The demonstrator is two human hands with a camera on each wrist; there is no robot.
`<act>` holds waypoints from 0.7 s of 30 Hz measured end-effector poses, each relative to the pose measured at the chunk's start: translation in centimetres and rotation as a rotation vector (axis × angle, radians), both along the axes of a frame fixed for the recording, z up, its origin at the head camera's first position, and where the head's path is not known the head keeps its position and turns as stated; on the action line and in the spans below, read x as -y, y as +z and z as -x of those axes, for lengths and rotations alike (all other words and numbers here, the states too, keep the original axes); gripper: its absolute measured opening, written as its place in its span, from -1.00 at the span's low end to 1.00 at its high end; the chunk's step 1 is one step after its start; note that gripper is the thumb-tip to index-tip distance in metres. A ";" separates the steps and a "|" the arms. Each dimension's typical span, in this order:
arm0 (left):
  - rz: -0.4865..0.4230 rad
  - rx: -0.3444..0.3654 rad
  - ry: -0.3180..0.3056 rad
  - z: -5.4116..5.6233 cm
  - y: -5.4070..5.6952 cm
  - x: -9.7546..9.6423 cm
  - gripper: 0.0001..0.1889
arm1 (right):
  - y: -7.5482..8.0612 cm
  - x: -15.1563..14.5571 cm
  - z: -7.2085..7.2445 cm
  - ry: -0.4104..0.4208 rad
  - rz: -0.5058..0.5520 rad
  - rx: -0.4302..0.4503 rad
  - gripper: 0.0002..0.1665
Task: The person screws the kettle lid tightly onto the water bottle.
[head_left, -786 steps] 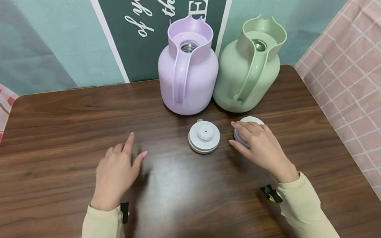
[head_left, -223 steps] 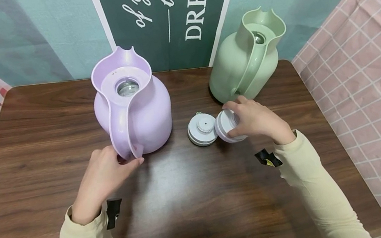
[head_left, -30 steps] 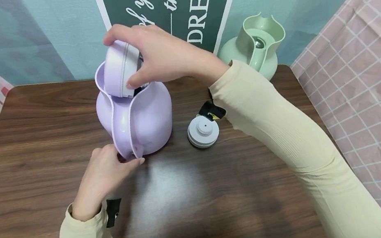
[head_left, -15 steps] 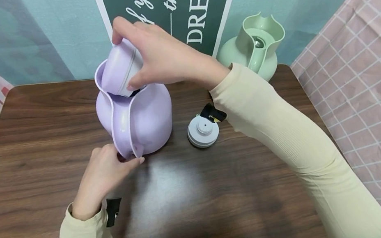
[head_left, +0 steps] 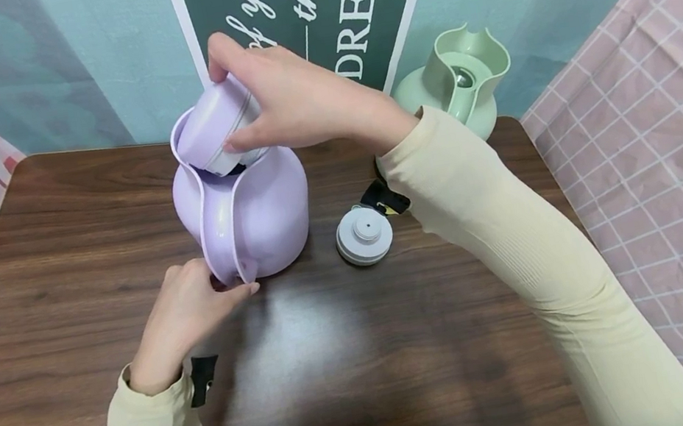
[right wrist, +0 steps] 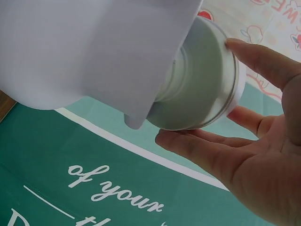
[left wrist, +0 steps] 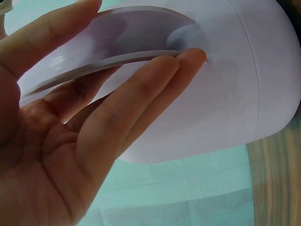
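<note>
The lilac thermos jug (head_left: 274, 212) stands upright on the table, left of centre. My left hand (head_left: 183, 316) grips the lower part of its handle (left wrist: 122, 54), with thumb and fingers on either side in the left wrist view. Above, my right hand (head_left: 310, 99) holds the lilac thermos lid (head_left: 214, 125) by its edge, thumb on one side and fingers on the other. The lid is tilted and partly inside the jug's spout collar. In the right wrist view, the pale underside of the lid (right wrist: 207, 75) faces the jug's mouth, which the collar hides.
A second, white-looking lid (head_left: 364, 235) lies upside down on the wooden table (head_left: 343, 391), right of the lilac jug. At the back right a green thermos jug (head_left: 423, 92) stands without a lid, partly hidden by the right sleeve. Cloth with lettering (head_left: 318, 23) hangs behind.
Since the earliest frames the lilac jug has moved left and forward, and its lid has risen from the table to its mouth. In the last second the lid tilts slightly and sits lower.
</note>
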State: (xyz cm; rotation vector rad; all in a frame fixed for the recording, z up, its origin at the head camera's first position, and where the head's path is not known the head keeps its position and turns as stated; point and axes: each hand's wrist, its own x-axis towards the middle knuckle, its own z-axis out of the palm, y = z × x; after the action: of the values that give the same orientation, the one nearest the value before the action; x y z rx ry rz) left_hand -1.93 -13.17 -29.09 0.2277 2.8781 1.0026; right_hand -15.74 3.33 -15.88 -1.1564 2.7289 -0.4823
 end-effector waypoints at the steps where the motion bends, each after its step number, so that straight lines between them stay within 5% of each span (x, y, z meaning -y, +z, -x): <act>1: -0.002 -0.002 -0.001 0.0 0.0 0.0 -0.69 | -0.2 0.0 0.2 0.002 0.000 0.004 -0.36; 10: 0.002 0.002 0.001 0.1 -0.1 0.0 -0.70 | 1.4 0.3 -1.3 -0.019 -0.107 0.011 -0.35; 21: 0.003 -0.006 -0.003 -0.1 -0.2 0.0 -0.70 | 1.2 0.6 -1.8 -0.069 -0.042 -0.002 -0.42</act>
State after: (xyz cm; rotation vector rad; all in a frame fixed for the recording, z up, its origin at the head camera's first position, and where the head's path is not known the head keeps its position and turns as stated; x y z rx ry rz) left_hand -1.87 -13.21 -29.28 0.2357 2.8835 0.9985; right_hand -13.97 2.69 -14.64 -1.0562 2.7744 -0.4307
